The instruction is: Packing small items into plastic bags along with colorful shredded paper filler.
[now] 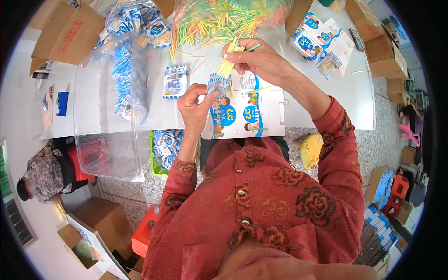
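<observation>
Yeah, yellow sticks [227, 68] were pinched by the right hand [262, 59], slanted toward 7 o'clock, meeting the blue-and-white packet [217, 84] clasped by the left hand [194, 105].

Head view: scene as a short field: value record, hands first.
left hand: holds a small clear plastic packet with blue-and-white striped edging
right hand: pinches a bundle of thin, mostly yellow sticks
contact: bundle's lower ends at the packet's mouth; depth inside unclear
below hands: white cardboard sheet with blue printed ovals, on a white table
far side: heap of yellow, green and pink sticks, with clear plastic film
left side: large clear plastic tub
</observation>
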### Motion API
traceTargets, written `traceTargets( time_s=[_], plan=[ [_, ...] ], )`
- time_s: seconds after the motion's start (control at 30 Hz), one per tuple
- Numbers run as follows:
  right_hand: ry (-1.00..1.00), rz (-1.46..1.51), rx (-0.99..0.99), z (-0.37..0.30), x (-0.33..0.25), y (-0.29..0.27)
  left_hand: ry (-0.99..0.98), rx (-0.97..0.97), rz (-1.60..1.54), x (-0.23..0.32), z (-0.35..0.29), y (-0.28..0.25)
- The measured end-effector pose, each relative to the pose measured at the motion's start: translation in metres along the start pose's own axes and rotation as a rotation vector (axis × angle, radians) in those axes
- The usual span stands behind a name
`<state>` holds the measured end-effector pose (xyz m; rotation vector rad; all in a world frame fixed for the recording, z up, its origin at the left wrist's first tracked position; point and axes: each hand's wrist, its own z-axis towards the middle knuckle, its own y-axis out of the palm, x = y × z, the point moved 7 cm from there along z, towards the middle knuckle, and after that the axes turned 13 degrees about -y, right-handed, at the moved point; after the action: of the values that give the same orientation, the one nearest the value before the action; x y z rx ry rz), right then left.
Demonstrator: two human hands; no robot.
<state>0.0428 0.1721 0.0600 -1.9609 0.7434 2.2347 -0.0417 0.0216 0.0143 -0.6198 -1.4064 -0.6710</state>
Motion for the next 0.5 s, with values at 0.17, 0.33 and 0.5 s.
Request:
traceTargets(
  time_s=[0.17, 0.33, 0.5],
  plan=[
    [0.006, -0.035, 0.016, 0.001, 0.005, -0.002, -0.002, -0.023, -0.033, -0.002, -0.003, -0.001],
    [-0.119, -0.217, -0.051, -0.001, -0.010, 0.002, -0.058, -0.047, -0.068, -0.003, -0.003, 0.003],
    [-0.442, -0.559, -0.154, -0.005, -0.038, 0.022, -0.139, 0.012, -0.108, -0.017, 0.004, 0.002]
  ],
)
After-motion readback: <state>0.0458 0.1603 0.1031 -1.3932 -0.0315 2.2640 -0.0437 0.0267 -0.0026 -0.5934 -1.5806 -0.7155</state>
